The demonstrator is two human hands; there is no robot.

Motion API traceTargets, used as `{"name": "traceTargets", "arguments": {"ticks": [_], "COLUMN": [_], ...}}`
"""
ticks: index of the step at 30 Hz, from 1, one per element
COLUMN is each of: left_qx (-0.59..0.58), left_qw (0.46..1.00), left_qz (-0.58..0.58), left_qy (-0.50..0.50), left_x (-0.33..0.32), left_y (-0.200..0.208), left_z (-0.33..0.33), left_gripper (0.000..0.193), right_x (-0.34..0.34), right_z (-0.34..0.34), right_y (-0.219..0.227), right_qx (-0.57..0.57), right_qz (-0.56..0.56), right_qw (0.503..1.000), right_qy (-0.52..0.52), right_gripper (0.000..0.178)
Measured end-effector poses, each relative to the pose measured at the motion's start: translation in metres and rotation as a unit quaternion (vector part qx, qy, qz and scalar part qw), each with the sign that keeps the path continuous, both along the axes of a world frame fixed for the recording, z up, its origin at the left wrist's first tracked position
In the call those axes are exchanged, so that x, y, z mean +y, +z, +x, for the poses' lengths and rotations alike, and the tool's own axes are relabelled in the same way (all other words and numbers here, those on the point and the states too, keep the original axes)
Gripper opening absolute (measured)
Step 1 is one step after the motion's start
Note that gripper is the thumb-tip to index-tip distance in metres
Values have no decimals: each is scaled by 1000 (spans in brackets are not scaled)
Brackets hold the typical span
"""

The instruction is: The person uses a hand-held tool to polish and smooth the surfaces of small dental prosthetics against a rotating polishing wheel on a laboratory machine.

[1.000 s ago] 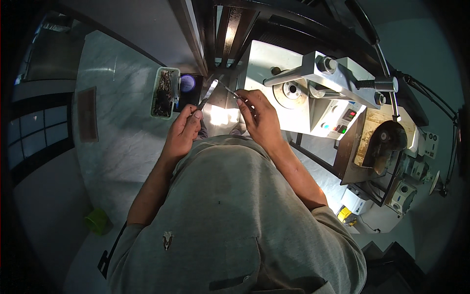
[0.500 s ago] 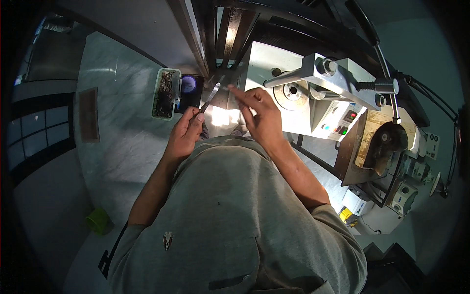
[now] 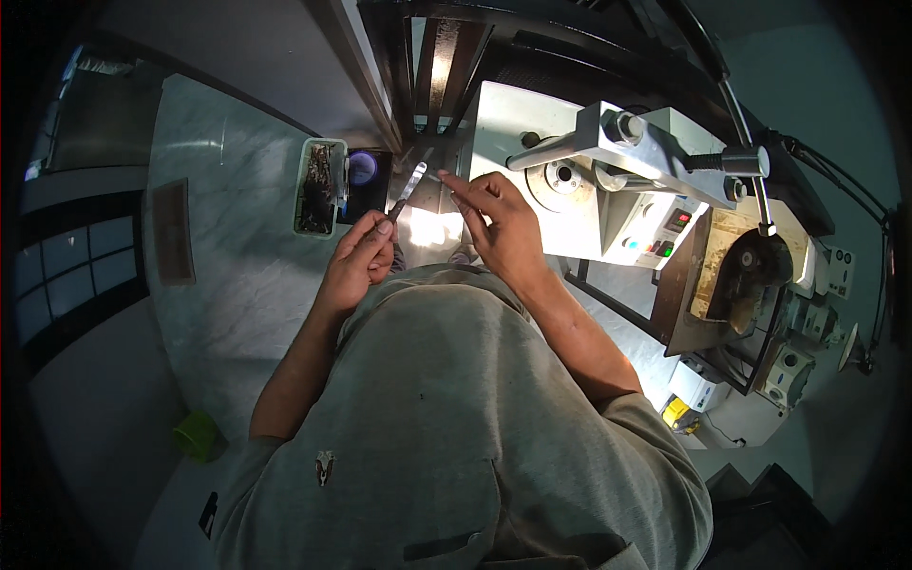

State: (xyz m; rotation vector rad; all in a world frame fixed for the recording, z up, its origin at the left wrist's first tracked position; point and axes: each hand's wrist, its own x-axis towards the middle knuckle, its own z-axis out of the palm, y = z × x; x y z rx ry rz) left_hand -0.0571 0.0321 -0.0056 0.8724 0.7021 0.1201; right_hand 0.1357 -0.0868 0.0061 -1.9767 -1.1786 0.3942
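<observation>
My left hand [image 3: 363, 249] is closed round the dark handle of a small metal spatula [image 3: 411, 180]. The narrow blade has a rounded end, points up and away, and catches the light brightly. My right hand [image 3: 502, 217] is held just to the right of the blade. Its index finger stretches toward the blade tip and the thumb stands apart from it; the other fingers are partly hidden. A small gap shows between fingertip and blade. Whether something tiny sits at that fingertip is too small to tell.
At the right stands a white machine [image 3: 513, 114] with a metal clamp arm [image 3: 627, 142], a round plate [image 3: 560, 185] and a lit display. A pale green tub [image 3: 312, 223] with dark scraps and a purple-lidded jar [image 3: 363, 168] lie ahead. A lamp [image 3: 750, 271] hangs at the right.
The spatula's blade has turned a little, so its flat face shows broader and brighter. My right hand has shifted slightly left with its index finger still stretched out.
</observation>
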Motion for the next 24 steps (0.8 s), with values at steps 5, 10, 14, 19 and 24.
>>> {"name": "traceTargets", "arguments": {"ticks": [5,10,14,19,24], "left_qx": [63,71,95,80,99], "left_qw": [990,934,914,912,909], "left_qz": [122,349,394,400,404], "left_qy": [-8,11,26,33,21], "left_x": [-2,-8,-9,-9,-9], "left_y": [-5,-18,-18,-19,-16], "left_z": [5,5,6,5,4], "left_gripper": [25,22,19,19,20], "right_x": [1,-1,-1,1,-1], "right_z": [5,0,0,3,-1], "right_y": [0,9,8,1,6], "right_qx": [34,-37,-42,-75,1], "right_qz": [-31,-6,-20,-24,-21], "right_qw": [998,999,999,997,1000], "right_qy": [-38,15,2,-10,-12], "right_gripper": [33,33,33,34,31]}}
